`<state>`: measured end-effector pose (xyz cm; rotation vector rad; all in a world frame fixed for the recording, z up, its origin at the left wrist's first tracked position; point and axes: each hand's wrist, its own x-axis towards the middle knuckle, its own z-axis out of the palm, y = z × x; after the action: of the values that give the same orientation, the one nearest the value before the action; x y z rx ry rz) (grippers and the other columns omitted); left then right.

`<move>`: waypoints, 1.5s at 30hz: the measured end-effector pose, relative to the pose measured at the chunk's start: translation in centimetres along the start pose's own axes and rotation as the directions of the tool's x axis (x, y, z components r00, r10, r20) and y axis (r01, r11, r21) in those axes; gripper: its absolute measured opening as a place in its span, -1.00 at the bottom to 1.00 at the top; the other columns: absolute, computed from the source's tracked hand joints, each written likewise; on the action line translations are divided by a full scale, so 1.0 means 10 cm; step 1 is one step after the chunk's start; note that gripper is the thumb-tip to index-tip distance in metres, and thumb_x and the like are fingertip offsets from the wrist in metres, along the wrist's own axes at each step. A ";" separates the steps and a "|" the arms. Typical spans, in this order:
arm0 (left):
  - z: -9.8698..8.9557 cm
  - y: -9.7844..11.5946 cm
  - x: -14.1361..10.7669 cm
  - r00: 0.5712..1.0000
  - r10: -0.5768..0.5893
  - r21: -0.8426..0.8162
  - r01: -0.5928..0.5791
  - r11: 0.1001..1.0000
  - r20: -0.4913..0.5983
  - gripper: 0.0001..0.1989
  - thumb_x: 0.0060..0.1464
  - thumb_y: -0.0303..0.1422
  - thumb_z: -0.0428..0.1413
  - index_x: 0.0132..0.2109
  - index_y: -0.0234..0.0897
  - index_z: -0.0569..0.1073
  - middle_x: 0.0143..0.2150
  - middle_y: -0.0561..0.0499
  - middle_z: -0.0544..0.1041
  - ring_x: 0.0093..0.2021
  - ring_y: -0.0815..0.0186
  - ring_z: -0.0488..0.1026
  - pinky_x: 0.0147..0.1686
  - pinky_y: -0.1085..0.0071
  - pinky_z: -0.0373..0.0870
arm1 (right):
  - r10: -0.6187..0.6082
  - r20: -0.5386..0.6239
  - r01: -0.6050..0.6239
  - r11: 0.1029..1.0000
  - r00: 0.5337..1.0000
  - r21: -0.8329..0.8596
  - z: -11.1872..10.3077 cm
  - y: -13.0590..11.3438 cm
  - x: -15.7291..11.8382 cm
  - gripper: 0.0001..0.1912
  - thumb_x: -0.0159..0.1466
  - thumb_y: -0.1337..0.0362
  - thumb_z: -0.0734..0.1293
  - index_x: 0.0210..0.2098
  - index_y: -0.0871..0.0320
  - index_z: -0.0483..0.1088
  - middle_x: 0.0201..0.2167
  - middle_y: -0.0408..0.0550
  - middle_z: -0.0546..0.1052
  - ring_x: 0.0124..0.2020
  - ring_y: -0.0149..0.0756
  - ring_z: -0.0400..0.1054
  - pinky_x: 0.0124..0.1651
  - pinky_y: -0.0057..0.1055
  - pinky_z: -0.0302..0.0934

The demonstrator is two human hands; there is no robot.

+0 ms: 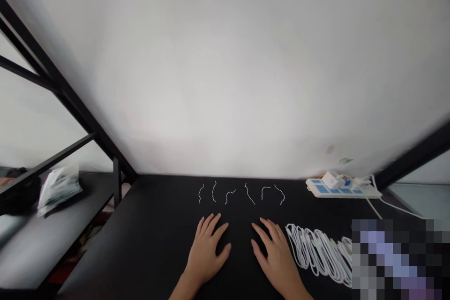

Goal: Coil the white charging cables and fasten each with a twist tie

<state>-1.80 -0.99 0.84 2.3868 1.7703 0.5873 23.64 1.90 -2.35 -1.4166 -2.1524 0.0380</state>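
My left hand (pixel 208 248) lies flat on the black table (pixel 147 239), fingers spread, holding nothing. My right hand (pixel 276 253) rests palm down to the right of it, its fingers apart too. Beyond the fingertips, several short, thin white wire ties (pixel 248 194) lie apart in a loose row, some bent and some nearly straight. Close by my right hand on its right side sits a row of coiled white cables (pixel 321 253). Neither hand touches the ties or the coils.
A white power strip (pixel 333 188) with plugged-in adapters lies at the back right, its cords running right. A white wall (pixel 225 79) rises behind the table. Black metal frame bars (pixel 84 117) slope at the left, with a plastic bag (pixel 61 187) beyond. The lower right corner is pixelated.
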 end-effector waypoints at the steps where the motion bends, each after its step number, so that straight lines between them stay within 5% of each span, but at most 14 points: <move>1: 0.00 0.00 0.00 1.000 -0.001 0.001 0.001 1.000 0.003 -0.49 0.23 -0.26 0.12 0.31 0.01 0.35 0.40 0.01 0.29 0.40 0.00 0.19 0.35 -0.16 0.17 | 0.002 0.005 -0.002 1.000 1.000 0.001 0.00 0.00 0.00 -0.58 0.39 0.05 0.26 0.18 0.01 0.43 0.22 0.07 0.39 0.27 0.11 0.24 0.27 0.11 0.21; 45: 0.04 -0.02 -0.01 1.000 0.019 0.008 -0.019 1.000 -0.003 -0.52 0.26 -0.26 0.08 0.31 -0.01 0.34 0.40 0.00 0.29 0.39 0.02 0.20 0.35 -0.14 0.16 | 0.037 0.045 -0.037 0.999 0.998 0.004 -0.10 -0.09 0.01 -0.60 0.40 0.13 0.26 0.18 0.06 0.41 0.23 0.10 0.38 0.30 0.10 0.20 0.31 0.15 0.17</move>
<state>-1.87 -0.92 0.38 2.4120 1.7560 0.5872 23.31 1.32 -1.16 -1.4663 -2.1603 0.0896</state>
